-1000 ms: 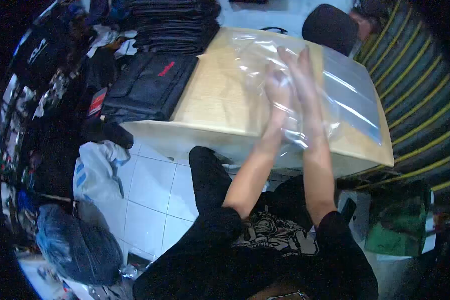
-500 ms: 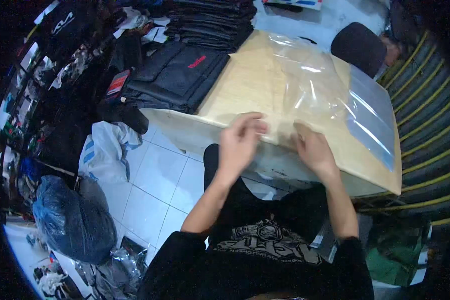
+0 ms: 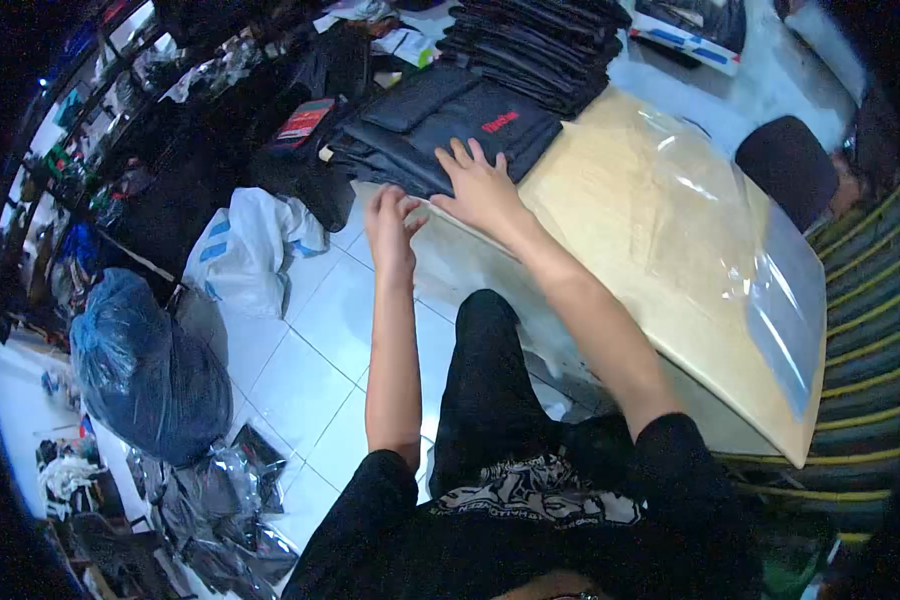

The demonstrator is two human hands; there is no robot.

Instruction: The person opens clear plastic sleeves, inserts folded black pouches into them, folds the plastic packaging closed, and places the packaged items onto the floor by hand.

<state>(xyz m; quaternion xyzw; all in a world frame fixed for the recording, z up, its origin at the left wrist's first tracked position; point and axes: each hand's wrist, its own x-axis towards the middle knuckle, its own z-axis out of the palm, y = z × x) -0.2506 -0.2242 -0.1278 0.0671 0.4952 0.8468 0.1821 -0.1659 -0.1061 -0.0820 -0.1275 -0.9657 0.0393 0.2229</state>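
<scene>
My right hand (image 3: 482,195) lies with fingers spread on the near edge of a flat black fabric bag (image 3: 425,115) with small red lettering. Beside the table's left corner, below that bag, is my left hand (image 3: 392,228); its fingers are loosely curled and apart, with nothing visible in them. Whether its fingertips touch the bag is unclear. The bag rests on the left end of a pale wooden table (image 3: 595,180). Clear plastic sleeves (image 3: 695,205) lie spread on the table to the right of my right hand.
A tall stack of black bags (image 3: 535,45) stands behind. A dark cap (image 3: 788,170) on another person shows beyond the table. On the tiled floor to the left are a white plastic sack (image 3: 250,250) and a full dark plastic bag (image 3: 150,365). Yellow-striped ribbed material (image 3: 865,330) lies at right.
Both hands have moved left from the table's front edge toward the black bag. My right hand has come down on it with fingers spread. The view has shifted left.
</scene>
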